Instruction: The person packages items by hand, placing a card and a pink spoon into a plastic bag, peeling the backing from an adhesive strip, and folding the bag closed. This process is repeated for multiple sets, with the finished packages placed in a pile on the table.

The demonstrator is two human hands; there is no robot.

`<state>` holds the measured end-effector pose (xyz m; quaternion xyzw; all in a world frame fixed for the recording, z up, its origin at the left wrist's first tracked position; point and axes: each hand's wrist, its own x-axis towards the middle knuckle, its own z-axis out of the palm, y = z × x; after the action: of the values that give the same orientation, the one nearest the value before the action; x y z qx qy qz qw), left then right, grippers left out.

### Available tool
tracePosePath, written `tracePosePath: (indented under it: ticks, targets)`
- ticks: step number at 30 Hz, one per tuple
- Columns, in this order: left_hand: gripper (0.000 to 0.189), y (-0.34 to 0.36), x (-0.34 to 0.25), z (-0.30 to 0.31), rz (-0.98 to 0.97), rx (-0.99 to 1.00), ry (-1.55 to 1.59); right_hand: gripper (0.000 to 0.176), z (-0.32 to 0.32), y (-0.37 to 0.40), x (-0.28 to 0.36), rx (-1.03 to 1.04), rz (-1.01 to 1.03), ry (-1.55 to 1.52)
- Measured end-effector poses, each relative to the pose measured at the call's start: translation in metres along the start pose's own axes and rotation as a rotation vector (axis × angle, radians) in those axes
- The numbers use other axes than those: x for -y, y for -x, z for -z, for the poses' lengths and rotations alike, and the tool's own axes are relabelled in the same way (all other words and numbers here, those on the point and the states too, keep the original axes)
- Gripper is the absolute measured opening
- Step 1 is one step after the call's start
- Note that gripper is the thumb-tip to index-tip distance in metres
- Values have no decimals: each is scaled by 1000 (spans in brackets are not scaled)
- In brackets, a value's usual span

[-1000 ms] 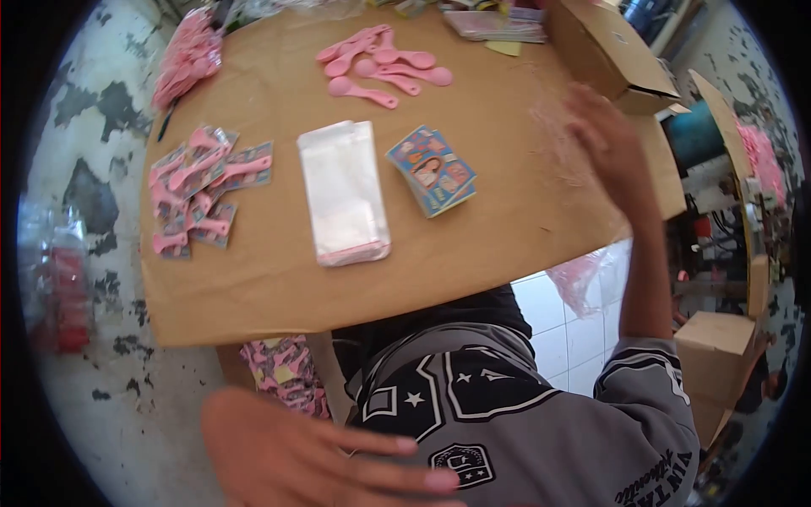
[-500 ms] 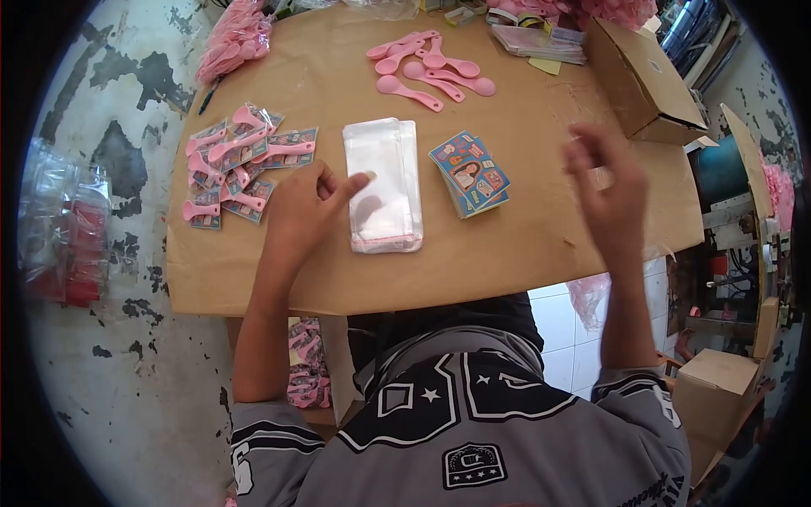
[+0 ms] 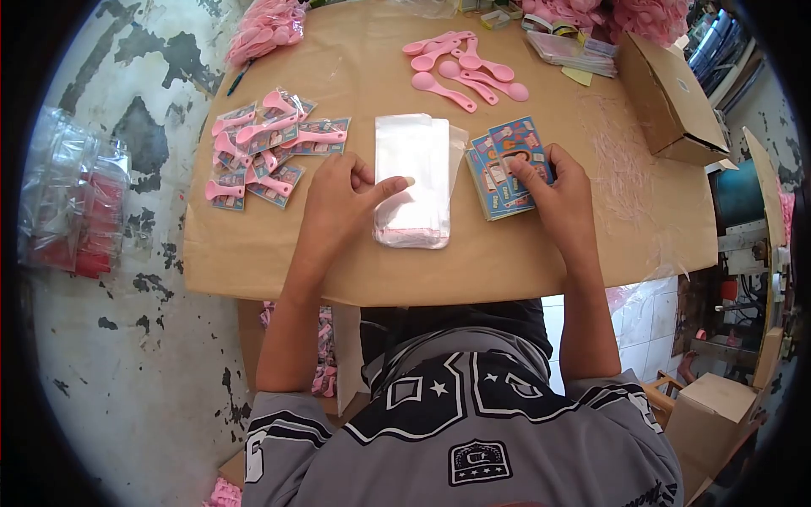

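Observation:
My left hand (image 3: 342, 198) rests at the left edge of a stack of clear plastic bags (image 3: 411, 203). Its thumb lies over the top bag, apart from the half-curled fingers. To the right, a pile of blue printed cards (image 3: 492, 190) sits on the table. My right hand (image 3: 557, 194) pinches the top card (image 3: 514, 137) between thumb and fingers, and that card is turned askew over the pile. Farther left lies a heap of bagged pink spoons with cards (image 3: 262, 139).
Loose pink measuring spoons (image 3: 460, 66) lie at the back. A bag of pink spoons (image 3: 269, 29) and a pen (image 3: 240, 78) are at the back left. An open cardboard box (image 3: 667, 101) stands at the right, near flat plastic packs (image 3: 570, 52).
My right hand has come in from the right and taken hold of the top card. My left thumb stays on the bag stack. One bag now sticks out at the stack's right side.

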<state>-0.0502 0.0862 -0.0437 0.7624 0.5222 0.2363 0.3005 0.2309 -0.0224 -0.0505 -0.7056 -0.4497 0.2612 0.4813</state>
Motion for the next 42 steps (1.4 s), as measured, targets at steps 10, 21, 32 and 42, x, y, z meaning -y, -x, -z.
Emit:
tracePosePath:
  ticks: [10,21,32,42]
  targets:
    - [49,0,10,-10,-151,-123,-127,26,2,0,2,-299,235,30]
    - [50,-5,30,3,50,-135,350,26,7,7,2,-255,264,-210]
    - [32,19,70,29,239,19,1396,21,5,33,13,-94,230,-316]
    - [28,42,21,10,100,27,1432,23,-2,64,25,0,218,-341]
